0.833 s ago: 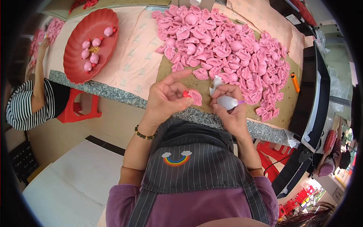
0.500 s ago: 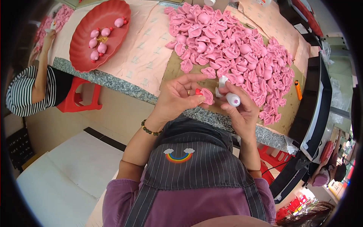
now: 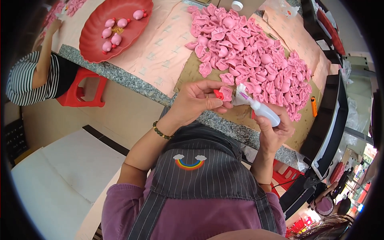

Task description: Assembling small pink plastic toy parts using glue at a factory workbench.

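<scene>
Between the thumb and fingers of my left hand (image 3: 194, 103) is a small pink hollow shell piece (image 3: 227, 94) with a ruffled edge, its open side showing. A red part (image 3: 218, 94) sits at its left edge, by my fingertips. My right hand (image 3: 277, 132) is closed around a white squeeze bottle (image 3: 266, 113), tilted with its nozzle end toward the shell. White tissue-like material (image 3: 241, 96) lies around the nozzle end, close beside the pink shell; whether they touch I cannot tell. Just beyond both hands spreads a heap of similar pink shells (image 3: 256, 68).
A red scalloped tray (image 3: 91, 48) with several pink round pieces bearing red parts stands at the far left. An orange cutter-like tool (image 3: 314, 106) lies right of the heap, near a black-edged box (image 3: 330, 116). Another person's arm (image 3: 45, 54) reaches in at far left, beside a red stool (image 3: 86, 90).
My right hand has swung the bottle round, from base toward me to lying slantwise with its nozzle toward the shell. My left hand keeps the shell. The whole view has shifted slightly.
</scene>
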`<action>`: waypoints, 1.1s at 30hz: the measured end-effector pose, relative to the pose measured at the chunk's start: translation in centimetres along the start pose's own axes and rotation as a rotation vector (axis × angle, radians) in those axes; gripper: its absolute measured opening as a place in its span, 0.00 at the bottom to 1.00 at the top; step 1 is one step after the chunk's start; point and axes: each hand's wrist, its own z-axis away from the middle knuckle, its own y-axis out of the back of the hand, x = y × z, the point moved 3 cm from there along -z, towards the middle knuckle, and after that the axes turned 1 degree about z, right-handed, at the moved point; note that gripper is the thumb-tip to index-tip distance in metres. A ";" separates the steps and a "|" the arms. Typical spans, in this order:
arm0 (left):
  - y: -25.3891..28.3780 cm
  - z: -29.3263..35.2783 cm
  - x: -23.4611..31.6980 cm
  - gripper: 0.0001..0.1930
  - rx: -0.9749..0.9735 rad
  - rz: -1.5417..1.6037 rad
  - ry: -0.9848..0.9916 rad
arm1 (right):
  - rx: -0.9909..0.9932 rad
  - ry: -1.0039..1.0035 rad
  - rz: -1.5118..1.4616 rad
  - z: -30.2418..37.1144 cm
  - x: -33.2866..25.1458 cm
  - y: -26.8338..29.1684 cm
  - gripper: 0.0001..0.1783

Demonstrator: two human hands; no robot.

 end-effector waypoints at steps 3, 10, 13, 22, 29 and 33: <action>0.2 -0.1 0.0 0.18 -0.018 0.048 -0.027 | 0.008 0.104 0.079 -0.4 -0.7 -0.1 0.18; -0.4 -0.1 -0.1 0.17 -0.008 0.047 -0.020 | 0.008 0.165 0.184 -0.4 -1.2 -0.7 0.18; -0.4 -0.1 -0.1 0.16 -0.025 0.048 -0.033 | -0.011 0.208 0.257 -0.6 -1.3 -0.9 0.18; 0.1 0.0 -0.3 0.18 -0.046 0.060 -0.029 | -0.072 0.293 0.277 -0.8 -1.2 -1.5 0.16; 0.4 0.0 -0.6 0.18 -0.031 0.024 -0.018 | -0.096 0.295 0.301 -0.7 -0.9 -1.8 0.16; 0.3 0.1 -0.5 0.18 -0.033 0.033 -0.014 | -0.097 0.304 0.315 -0.7 -1.1 -1.9 0.16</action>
